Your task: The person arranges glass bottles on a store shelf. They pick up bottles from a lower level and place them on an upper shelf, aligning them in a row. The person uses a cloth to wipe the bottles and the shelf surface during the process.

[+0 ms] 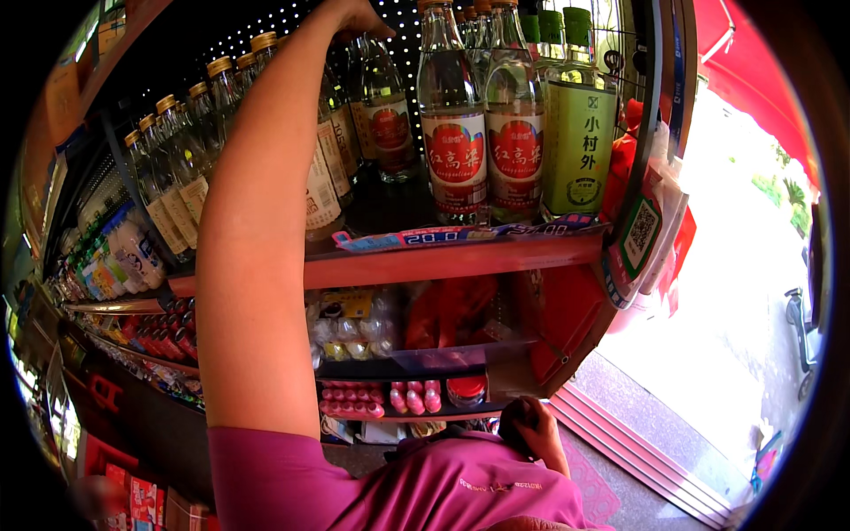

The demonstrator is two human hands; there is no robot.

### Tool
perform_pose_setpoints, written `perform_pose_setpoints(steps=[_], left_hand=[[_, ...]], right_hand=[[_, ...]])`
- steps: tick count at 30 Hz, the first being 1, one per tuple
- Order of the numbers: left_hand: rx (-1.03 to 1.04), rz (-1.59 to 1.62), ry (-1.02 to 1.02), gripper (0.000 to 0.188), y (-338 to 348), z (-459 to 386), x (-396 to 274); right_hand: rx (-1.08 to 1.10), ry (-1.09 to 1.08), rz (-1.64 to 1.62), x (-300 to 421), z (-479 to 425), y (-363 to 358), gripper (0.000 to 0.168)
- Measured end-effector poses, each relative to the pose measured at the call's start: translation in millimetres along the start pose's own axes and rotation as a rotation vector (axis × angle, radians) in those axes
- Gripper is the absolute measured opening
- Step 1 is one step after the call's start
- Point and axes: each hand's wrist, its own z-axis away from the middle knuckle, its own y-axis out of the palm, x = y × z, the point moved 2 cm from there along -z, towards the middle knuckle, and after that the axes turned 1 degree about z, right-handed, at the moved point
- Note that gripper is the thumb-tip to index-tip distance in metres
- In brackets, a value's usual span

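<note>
My left hand [358,18] reaches up across the shelf, its fingers around the top of a clear glass bottle [390,126] with a red-and-white label. The hand covers that bottle's cap and is partly cut off by the picture's upper edge. Two matching bottles, a nearer one [454,146] and its neighbour [514,143], stand to the right at the shelf's front. Beside them is a green-labelled bottle [579,139] with a green cap. Low at my front, my right hand [543,435] is closed around a dark object [518,421] that I cannot identify.
Gold-capped bottles [169,146] line the shelf's left, partly behind my forearm. A price strip [431,237] runs along the red shelf edge [458,261]. Lower shelves hold wrapped packs [352,325], pink bottles [415,398] and a red-lidded jar [467,390]. A bright doorway [717,332] opens at right.
</note>
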Motion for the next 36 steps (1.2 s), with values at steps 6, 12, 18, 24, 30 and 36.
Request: perform_pose_setpoints(steps=[6, 12, 18, 24, 30, 36], left_hand=[[-0.048, -0.192, 0.062, 0.045, 0.3, -4.0, 10.0], [-0.028, -0.089, 0.038, 0.041, 1.1, -0.9, 16.4], [-0.046, -0.119, 0.022, 0.039, 3.4, 1.3, 13.1], [-0.042, -0.150, 0.017, 0.043, 1.3, 3.7, 12.7], [-0.082, -0.148, -0.014, 0.047, 0.2, 7.3, 14.8], [-0.063, -0.107, -0.005, 0.045, -0.7, -0.2, 20.4]], right_hand=[[0.019, 0.039, 0.018, -3.0, -1.6, -1.9, 0.054], [0.011, 0.029, 0.015, -2.8, -2.7, -2.9, 0.053], [0.007, 0.023, 0.007, -6.1, -4.2, -3.8, 0.054], [-0.025, -0.021, 0.005, -3.0, -3.9, -4.9, 0.055], [-0.017, 0.014, 0.004, -0.8, -3.2, -6.4, 0.055], [-0.033, 0.012, 0.014, -3.3, 1.5, -6.8, 0.054]])
